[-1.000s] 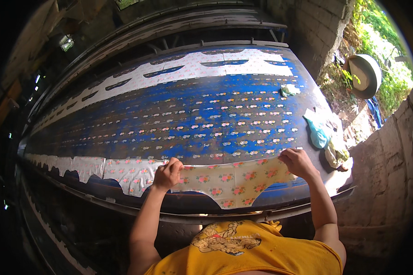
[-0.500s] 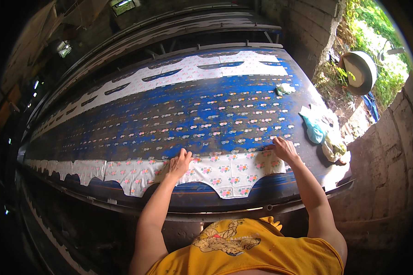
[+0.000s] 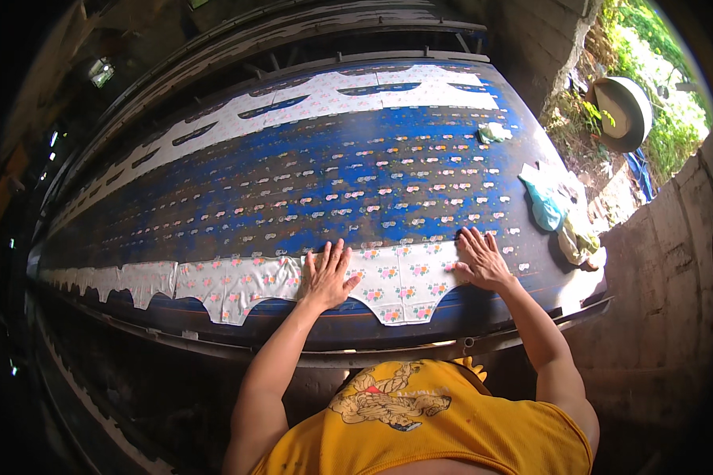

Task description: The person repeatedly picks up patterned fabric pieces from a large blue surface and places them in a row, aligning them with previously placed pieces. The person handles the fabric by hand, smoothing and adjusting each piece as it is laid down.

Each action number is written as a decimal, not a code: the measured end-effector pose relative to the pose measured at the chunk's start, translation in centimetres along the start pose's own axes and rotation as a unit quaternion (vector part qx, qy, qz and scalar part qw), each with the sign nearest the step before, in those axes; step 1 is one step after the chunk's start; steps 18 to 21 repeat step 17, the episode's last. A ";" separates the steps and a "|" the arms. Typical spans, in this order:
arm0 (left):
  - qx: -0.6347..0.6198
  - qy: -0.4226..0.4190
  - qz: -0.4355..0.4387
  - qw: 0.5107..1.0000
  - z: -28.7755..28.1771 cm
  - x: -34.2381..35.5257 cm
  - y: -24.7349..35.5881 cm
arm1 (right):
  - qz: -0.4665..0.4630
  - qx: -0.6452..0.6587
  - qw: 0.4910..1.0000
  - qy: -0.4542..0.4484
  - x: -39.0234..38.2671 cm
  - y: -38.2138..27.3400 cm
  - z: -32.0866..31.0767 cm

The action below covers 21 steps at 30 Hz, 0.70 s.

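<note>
A white cut fabric piece with pink and orange flower prints [image 3: 404, 279] lies along the near edge of the long blue-stained table [image 3: 309, 186]. My left hand [image 3: 329, 275] rests flat with fingers spread, where this piece meets another floral piece [image 3: 228, 285] on its left. That neighbouring piece shows small wrinkles beside my hand. Over the right end of the near piece, my right hand [image 3: 483, 260] also lies flat, fingers spread and pointing away from me. Neither hand grips anything. Curved cut-outs shape the cloth's near edge.
More floral pieces [image 3: 309, 93] line the table's far side. A small pale crumpled cloth [image 3: 494, 132] sits near the far right. Bunched white and light-blue cloths [image 3: 548, 207] lie at the right edge. Beyond the wall opening stands a round pale tub [image 3: 624, 115] among plants.
Both hands have gone from pinching the fabric's far edge to lying flat on it with fingers spread. The view has shifted slightly, so the table sits higher in the picture.
</note>
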<state>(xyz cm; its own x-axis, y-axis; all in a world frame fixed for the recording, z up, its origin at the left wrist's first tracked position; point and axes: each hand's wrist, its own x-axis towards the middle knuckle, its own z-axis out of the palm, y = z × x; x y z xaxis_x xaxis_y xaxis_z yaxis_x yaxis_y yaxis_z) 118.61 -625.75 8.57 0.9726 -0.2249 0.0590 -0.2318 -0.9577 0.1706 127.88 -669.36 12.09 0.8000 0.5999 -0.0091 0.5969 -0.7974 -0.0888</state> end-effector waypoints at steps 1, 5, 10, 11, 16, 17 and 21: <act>-0.011 -0.007 -0.008 1.000 -0.3 0.1 0.1 | 0.003 0.007 1.000 -0.002 0.2 0.1 0.1; -0.004 -0.015 -0.004 1.000 -0.5 0.2 0.0 | 0.013 0.019 1.000 -0.018 0.3 -0.1 0.0; -0.004 -0.024 -0.016 1.000 -1.1 0.2 0.4 | 0.069 0.033 0.997 0.015 -1.2 -2.0 -1.3; -0.012 -0.016 -0.015 1.000 -1.0 0.2 0.5 | 0.086 0.044 0.995 0.008 -1.8 -2.7 -2.0; -0.067 -0.003 0.012 0.998 0.1 0.1 3.6 | 0.139 0.073 0.987 0.021 -7.0 -4.0 -4.5; -0.083 0.016 0.049 0.995 0.4 0.2 4.5 | 0.161 0.087 0.983 0.011 -8.2 -3.6 -4.3; -0.083 0.016 0.049 0.995 0.4 0.2 4.5 | 0.161 0.087 0.983 0.011 -8.2 -3.6 -4.3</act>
